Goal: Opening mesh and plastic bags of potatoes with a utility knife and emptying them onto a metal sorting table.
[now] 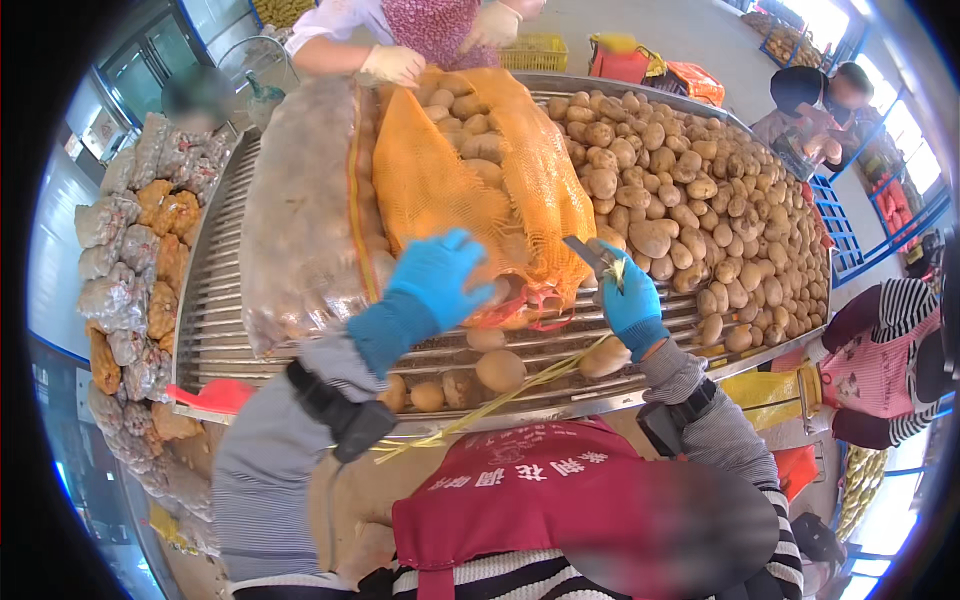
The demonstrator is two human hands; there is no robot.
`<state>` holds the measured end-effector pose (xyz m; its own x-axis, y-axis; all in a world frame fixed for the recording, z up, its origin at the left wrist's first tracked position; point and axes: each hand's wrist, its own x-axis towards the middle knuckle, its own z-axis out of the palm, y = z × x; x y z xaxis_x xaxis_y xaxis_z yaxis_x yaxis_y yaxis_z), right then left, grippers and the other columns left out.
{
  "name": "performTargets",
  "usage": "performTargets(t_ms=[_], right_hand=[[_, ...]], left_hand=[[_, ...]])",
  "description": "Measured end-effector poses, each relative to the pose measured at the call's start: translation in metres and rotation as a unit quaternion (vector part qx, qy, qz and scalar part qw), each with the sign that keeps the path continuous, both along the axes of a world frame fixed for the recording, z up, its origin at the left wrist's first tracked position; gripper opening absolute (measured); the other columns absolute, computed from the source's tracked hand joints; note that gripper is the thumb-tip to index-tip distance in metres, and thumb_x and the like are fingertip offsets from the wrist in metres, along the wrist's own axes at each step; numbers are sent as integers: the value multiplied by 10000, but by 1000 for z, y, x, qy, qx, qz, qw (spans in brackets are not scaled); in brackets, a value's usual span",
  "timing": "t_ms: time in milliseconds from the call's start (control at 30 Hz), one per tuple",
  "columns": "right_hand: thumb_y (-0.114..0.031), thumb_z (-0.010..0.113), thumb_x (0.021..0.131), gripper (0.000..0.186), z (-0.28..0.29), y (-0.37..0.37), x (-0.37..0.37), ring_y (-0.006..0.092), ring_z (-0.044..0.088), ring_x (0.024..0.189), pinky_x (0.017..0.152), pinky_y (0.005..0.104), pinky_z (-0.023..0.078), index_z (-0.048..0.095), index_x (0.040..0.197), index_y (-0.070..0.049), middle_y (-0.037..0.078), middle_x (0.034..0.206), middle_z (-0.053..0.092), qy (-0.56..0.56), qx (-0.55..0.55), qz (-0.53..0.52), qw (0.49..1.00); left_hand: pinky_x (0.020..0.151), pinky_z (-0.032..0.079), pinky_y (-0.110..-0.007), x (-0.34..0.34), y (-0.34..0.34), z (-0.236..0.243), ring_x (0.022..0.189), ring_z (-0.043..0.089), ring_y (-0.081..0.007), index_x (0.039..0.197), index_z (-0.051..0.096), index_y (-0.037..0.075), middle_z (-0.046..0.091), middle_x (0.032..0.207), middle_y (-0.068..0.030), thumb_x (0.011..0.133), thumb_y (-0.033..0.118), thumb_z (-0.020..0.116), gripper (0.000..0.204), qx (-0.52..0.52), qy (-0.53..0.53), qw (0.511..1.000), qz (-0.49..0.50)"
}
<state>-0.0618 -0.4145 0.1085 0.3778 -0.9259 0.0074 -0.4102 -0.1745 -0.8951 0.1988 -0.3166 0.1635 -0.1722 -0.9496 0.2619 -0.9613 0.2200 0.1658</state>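
Gripping a knife (583,254) in our right hand (629,304), we have the left hand (432,283) spread, fingers apart, near the orange bag (425,180) on the desk (215,330); if the knife slips, it could slit the bag and spill potatoes (483,147), or nick us.

A co-worker (432,28) is cut off by the upper edge, the right hand (632,303) hides one end of a blade (586,254), and the pale sack's (300,200) contents look too hazy to identify.
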Motion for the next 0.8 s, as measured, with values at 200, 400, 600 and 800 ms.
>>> performTargets(t_ms=[200, 400, 600, 800], right_hand=[[-144, 524, 860, 376, -22, 29, 5, 338, 604, 969, 812, 398, 482, 537, 1235, -134, 174, 1052, 632, 44, -80, 57, 994], [-184, 502, 886, 351, -31, 47, 30, 341, 607, 964, 819, 399, 479, 537, 1230, -124, 184, 1055, 628, 8, -37, 45, 998], [-154, 479, 878, 372, -28, 48, 39, 303, 636, 883, 789, 369, 492, 529, 1244, -110, 170, 953, 651, 22, -105, 1, 994], [-107, 514, 883, 327, -23, 55, 18, 109, 543, 652, 594, 257, 451, 544, 1201, -35, 28, 814, 601, -208, -34, -87, 974]], left_hand=[[744, 466, -460, -32, -17, -63, 834, 615, -331, 1005, 533, 99, 551, 1055, -153, 754, 333, 632, 357, 45, -39, 995, 79], [716, 464, -433, -33, -50, -66, 803, 631, -279, 970, 543, 121, 583, 944, -102, 740, 299, 626, 302, 31, -117, 991, 54], [690, 448, -406, -26, -37, -93, 741, 614, -259, 949, 535, 129, 582, 865, -64, 755, 270, 629, 258, -24, -183, 983, 23], [666, 439, -408, -33, -26, -84, 744, 596, -268, 1142, 527, 112, 555, 960, -101, 768, 245, 625, 408, -124, -133, 981, 62]])
